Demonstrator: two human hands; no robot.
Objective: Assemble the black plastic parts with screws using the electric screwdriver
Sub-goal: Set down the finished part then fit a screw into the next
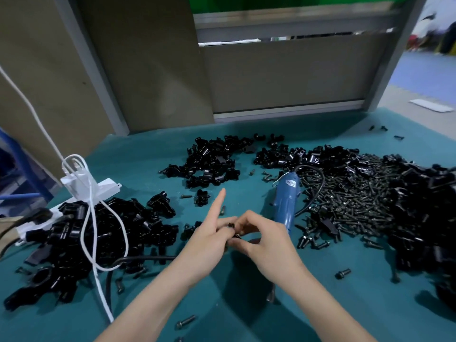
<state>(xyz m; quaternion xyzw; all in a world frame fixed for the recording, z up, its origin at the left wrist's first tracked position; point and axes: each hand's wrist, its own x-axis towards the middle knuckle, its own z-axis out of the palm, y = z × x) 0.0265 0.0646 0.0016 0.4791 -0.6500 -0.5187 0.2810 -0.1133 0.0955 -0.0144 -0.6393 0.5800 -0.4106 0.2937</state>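
My left hand [209, 239] and my right hand [265, 239] meet over the green table [246, 304], both pinching a small black plastic part [233, 230] between their fingertips. The left index finger sticks out straight. A blue electric screwdriver [286, 201] lies on the table just behind my right hand, its black cable curling to the right. A wide heap of black screws [355, 193] spreads to the right of it. Piles of black plastic parts lie at the left [98, 233], the centre back [212, 164] and the far right [424, 218].
A white power strip [96, 191] with a white charger and looped white cable sits at the left, over the left pile. Loose screws [185, 322] lie near the front edge. Grey panels and a metal frame [271, 77] stand behind the table.
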